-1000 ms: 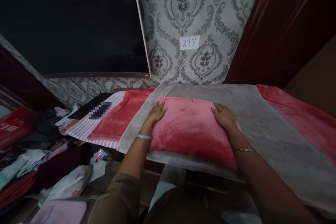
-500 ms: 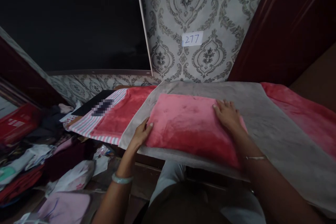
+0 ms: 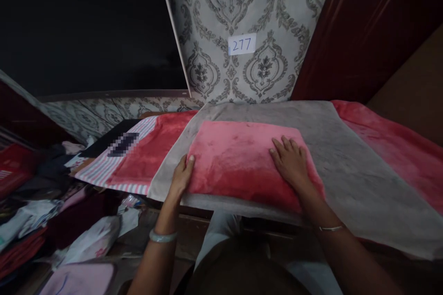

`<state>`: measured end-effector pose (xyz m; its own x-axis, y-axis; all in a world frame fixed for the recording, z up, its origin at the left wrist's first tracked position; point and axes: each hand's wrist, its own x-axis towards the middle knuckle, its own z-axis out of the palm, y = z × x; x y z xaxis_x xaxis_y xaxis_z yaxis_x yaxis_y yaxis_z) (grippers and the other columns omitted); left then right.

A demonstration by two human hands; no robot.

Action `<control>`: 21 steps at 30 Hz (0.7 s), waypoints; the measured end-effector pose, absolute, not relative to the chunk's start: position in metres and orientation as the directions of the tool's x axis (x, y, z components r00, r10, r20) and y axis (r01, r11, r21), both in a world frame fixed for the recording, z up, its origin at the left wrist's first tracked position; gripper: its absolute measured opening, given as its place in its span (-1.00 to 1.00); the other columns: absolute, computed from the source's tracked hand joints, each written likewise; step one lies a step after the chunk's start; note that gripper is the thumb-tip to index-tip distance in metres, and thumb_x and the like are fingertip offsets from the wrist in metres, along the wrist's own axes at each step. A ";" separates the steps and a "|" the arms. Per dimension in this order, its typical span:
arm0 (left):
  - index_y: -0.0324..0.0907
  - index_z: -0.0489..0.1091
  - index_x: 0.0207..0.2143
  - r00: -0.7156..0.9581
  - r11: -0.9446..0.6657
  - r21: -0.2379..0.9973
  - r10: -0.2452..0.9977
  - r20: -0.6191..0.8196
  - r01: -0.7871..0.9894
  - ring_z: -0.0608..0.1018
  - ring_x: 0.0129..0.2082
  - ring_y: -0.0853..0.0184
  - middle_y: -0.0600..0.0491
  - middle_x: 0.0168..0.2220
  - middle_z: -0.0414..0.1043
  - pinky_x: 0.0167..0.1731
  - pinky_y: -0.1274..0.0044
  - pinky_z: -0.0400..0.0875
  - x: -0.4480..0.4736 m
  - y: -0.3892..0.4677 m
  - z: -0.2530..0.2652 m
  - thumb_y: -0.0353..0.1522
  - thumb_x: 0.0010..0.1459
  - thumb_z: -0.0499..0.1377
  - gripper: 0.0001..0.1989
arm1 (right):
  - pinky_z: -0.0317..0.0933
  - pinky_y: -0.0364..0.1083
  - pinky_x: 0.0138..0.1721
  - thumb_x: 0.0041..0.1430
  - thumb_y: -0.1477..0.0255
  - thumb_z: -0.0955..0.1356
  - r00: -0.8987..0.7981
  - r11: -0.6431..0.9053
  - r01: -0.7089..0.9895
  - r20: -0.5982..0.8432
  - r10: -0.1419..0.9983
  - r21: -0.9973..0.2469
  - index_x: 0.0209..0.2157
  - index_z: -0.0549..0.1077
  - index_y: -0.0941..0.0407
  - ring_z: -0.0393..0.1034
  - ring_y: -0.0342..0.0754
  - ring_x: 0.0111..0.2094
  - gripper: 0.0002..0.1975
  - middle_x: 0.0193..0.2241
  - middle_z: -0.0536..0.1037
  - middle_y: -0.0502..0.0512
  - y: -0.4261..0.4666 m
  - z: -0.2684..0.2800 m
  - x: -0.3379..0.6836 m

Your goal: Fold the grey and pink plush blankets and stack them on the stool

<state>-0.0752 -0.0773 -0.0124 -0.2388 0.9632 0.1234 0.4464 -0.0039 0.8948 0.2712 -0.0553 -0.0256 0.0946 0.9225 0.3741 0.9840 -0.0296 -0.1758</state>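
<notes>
**Folded pink-and-red plush cloth (image 3: 238, 161) lies beneath an open right hand (image 3: 290, 163)**

The folded cloth lies flat on grey plush fabric (image 3: 360, 179), near its front edge and directly before the person. The right hand rests palm down on its top, towards the right side, fingers slightly spread and gripping nothing. The left hand (image 3: 182, 175) is at the cloth's left edge, thumb uppermost; whether its hidden fingers grip that edge cannot be told. A pale bangle (image 3: 162, 237) circles the left wrist, a thin metal one the right.

Left of the grey fabric lies red plush (image 3: 148, 156) with a striped border. Behind, a white card (image 3: 241, 44) reading "277" is on patterned wallpaper (image 3: 231, 87), beside a dark television screen (image 3: 90, 32).
</notes>
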 end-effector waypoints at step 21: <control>-0.16 0.45 -0.25 -0.182 -0.072 0.779 0.955 0.235 0.623 0.56 -0.12 0.10 -0.04 -0.29 0.57 -0.05 0.30 0.45 -0.076 -0.066 -0.011 -0.13 0.21 -0.01 -0.64 | -0.06 0.28 0.26 0.42 0.17 0.01 0.077 0.010 0.978 0.409 0.909 -0.207 0.27 0.31 0.10 -0.01 0.23 0.35 -0.41 0.32 0.23 0.25 -0.055 -0.037 0.277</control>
